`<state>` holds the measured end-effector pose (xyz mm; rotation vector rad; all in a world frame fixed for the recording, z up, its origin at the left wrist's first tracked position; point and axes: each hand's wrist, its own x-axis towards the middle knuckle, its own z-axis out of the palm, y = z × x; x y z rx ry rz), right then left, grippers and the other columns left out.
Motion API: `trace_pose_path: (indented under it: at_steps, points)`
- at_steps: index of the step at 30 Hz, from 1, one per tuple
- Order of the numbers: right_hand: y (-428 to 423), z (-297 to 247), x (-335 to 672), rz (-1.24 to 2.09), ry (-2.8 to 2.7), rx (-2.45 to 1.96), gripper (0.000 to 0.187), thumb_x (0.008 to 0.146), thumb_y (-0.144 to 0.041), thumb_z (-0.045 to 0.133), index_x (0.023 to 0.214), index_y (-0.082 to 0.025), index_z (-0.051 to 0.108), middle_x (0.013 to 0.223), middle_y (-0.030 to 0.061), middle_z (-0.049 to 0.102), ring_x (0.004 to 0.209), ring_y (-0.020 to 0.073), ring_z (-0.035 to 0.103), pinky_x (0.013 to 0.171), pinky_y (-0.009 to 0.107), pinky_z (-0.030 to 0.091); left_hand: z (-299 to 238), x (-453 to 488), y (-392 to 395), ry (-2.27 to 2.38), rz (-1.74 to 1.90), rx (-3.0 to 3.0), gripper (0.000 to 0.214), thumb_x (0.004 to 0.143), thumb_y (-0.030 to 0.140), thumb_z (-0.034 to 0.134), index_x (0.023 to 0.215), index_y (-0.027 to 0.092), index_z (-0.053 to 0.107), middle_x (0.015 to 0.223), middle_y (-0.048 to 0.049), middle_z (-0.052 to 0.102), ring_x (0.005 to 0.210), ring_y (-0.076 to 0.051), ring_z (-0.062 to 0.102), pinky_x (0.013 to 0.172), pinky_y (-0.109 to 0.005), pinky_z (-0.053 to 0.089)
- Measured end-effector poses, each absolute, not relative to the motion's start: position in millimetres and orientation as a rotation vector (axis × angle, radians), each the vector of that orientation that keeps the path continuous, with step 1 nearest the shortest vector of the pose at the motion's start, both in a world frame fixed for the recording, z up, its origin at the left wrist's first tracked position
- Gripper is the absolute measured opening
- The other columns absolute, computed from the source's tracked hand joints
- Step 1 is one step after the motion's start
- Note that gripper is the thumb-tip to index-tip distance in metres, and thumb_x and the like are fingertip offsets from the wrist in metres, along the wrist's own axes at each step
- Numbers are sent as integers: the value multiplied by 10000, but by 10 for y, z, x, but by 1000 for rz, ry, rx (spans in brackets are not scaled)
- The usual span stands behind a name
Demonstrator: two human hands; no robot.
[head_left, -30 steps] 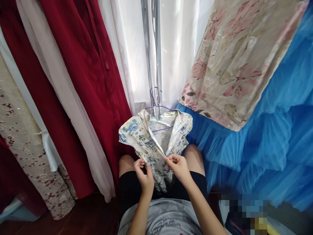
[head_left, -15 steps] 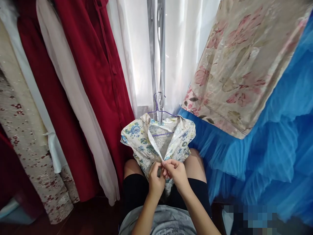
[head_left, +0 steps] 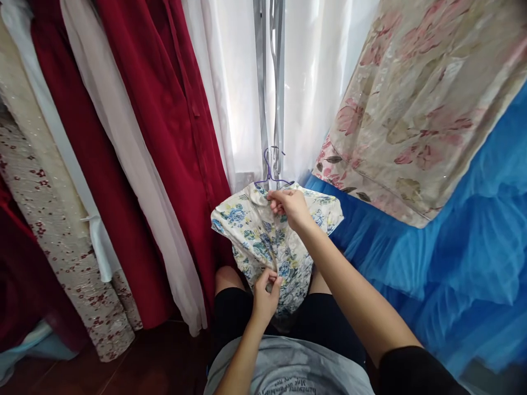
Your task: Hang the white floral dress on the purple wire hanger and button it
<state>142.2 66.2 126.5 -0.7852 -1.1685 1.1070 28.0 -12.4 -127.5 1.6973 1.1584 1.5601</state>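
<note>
Right hand (head_left: 293, 207): fingers pinched together at the neckline (head_left: 258, 188).
Left hand (head_left: 264, 291): fingers gripping the front seam (head_left: 273, 244) lower down.
Seam handling: probably best kept taut and straight between both grips.
Floral garment (head_left: 249, 236): on the purple hanger (head_left: 269, 176).

One left hand (head_left: 265, 299), one right hand (head_left: 293, 207); one floral blouse (head_left: 263, 237) under their fingers (head_left: 280, 195); one purple hanger (head_left: 269, 174) just beyond the fingers; one pink-flowered cloth (head_left: 411, 118) and one blue ruffled cloth (head_left: 469, 252) to their right; one pale pink drape (head_left: 140, 181) leftward.
</note>
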Motion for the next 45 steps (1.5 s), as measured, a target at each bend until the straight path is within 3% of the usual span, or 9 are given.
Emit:
trace_pose_path:
  at_steps: [5, 12, 17, 24, 27, 32, 36, 40, 45]
  points:
    - [522, 1063, 1479, 1044, -1262, -760, 170, 741, -332, 687, 704, -169, 661, 462, -18, 608, 388, 96, 492, 405, 211, 324, -1033, 80, 46, 1138, 1590, 1727, 162, 879, 330, 708, 941, 184, 674, 840, -28, 673, 812, -184, 637, 785, -286, 495]
    - [403, 1054, 1530, 948, -1345, -700, 199, 772, -358, 705, 718, -188, 619, 464, -25, 599, 404, 99, 471, 446, 221, 359, 690, -85, 485, 931, 1887, 2123, 377, 1010, 298, 541, 1381, 242, 579, 943, -28, 641, 831, -161, 602, 835, -308, 495]
    - [454, 1046, 1544, 872, -1342, -715, 237, 787, -401, 687, 707, -201, 588, 449, -46, 539, 400, 97, 431, 448, 233, 332, 1249, -23, 541, 1010, 1697, 2544, 167, 997, 258, 555, 962, 190, 703, 929, -49, 661, 889, -194, 616, 828, -315, 480]
    - [583, 647, 1496, 756, -1379, -942, 212, 724, -292, 629, 571, -208, 510, 460, -57, 453, 431, 88, 348, 455, 236, 244, 1397, -143, 654, 954, 2138, 2121, 174, 991, 306, 571, 913, 183, 667, 871, -38, 665, 843, -166, 617, 790, -274, 477]
    - [462, 505, 1494, 826, -1379, -954, 210, 711, -265, 609, 549, -211, 487, 457, -67, 425, 438, 82, 318, 460, 231, 235, 1388, -600, 916, 937, 2260, 1547, 153, 948, 300, 630, 878, 165, 649, 854, -30, 645, 800, -143, 611, 751, -247, 476]
    - [257, 431, 1390, 939, -1433, -915, 222, 736, -310, 640, 585, -213, 510, 435, -73, 438, 415, 83, 324, 450, 226, 232, 904, -1273, 1119, 859, 2005, 497, 195, 930, 225, 632, 778, 181, 518, 673, 39, 547, 610, -94, 558, 685, -213, 470]
    - [192, 238, 1340, 1122, -1325, -857, 240, 753, -353, 662, 612, -205, 536, 429, -75, 427, 410, 81, 320, 451, 228, 230, 296, -1111, 949, 881, 1828, 360, 250, 929, 169, 554, 690, 181, 484, 573, 33, 508, 512, -118, 535, 627, -266, 488]
    - [105, -180, 1476, 1374, -958, -848, 258, 734, -423, 686, 675, -189, 594, 449, -92, 361, 416, 75, 268, 443, 229, 199, -206, -630, 735, 840, 1713, 333, 200, 856, 164, 625, 675, 171, 539, 583, -9, 587, 535, -149, 595, 585, -272, 484]
    - [-55, -764, 1701, 1292, -781, -979, 312, 700, -503, 661, 659, -216, 546, 486, -92, 329, 421, 84, 275, 444, 230, 200, -422, -229, 484, 759, 1706, 377, 131, 802, 227, 732, 777, 150, 629, 758, -37, 694, 666, -142, 657, 626, -240, 485]
